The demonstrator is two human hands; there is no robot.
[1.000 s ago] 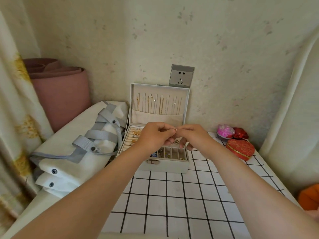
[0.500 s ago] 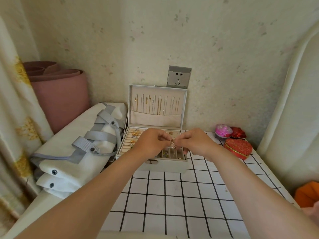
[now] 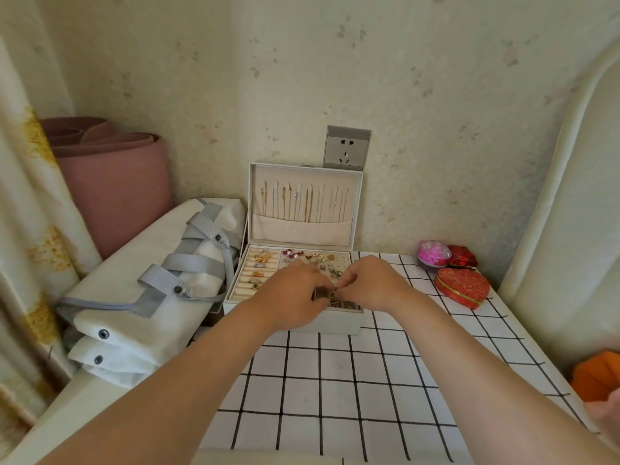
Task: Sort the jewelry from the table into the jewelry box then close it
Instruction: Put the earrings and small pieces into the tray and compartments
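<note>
A white jewelry box point(image 3: 335, 325) stands open at the back of the checked table point(image 3: 352, 391), its lid point(image 3: 305, 172) upright with several thin chains hanging inside. Rings fill the left slots and earrings the back section. My left hand point(image 3: 292, 297) and my right hand point(image 3: 372, 286) meet over the box's front compartments, fingertips together, pinching a small piece of jewelry point(image 3: 335, 290) that is mostly hidden between them.
Three small red and pink trinket boxes point(image 3: 461, 285) sit at the table's back right. A white bag with grey straps point(image 3: 151, 280) lies left of the box, a pink rolled mat point(image 3: 110, 176) behind it. A wall socket point(image 3: 347, 147) is above the lid.
Both hands, still holding the small piece together, have dropped from above the box down to its front compartments.
</note>
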